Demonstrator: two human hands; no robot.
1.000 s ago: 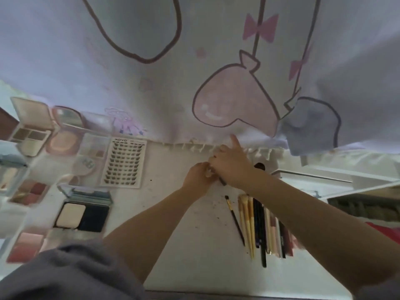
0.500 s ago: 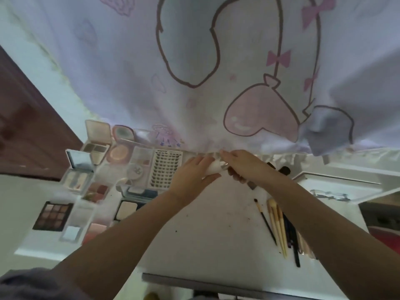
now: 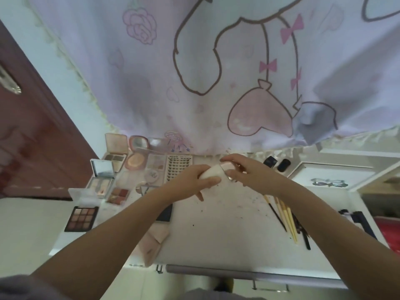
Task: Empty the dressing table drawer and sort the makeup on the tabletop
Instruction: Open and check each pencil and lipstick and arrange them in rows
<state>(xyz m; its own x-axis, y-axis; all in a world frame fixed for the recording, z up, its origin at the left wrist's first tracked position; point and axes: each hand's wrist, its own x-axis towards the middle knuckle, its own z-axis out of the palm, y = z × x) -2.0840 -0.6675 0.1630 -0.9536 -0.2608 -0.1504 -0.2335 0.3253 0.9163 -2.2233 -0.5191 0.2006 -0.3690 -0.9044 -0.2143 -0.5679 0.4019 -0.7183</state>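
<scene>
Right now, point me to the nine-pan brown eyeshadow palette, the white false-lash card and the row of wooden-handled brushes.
nine-pan brown eyeshadow palette (image 3: 82,219): head view, centre pan of the grid.
white false-lash card (image 3: 178,168): head view, middle of the lash rows.
row of wooden-handled brushes (image 3: 286,217): head view, mid-length of a pale handle.

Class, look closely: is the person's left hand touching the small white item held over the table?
Touching. The head view shows the left hand with fingers and thumb wrapped round the white item.
</scene>
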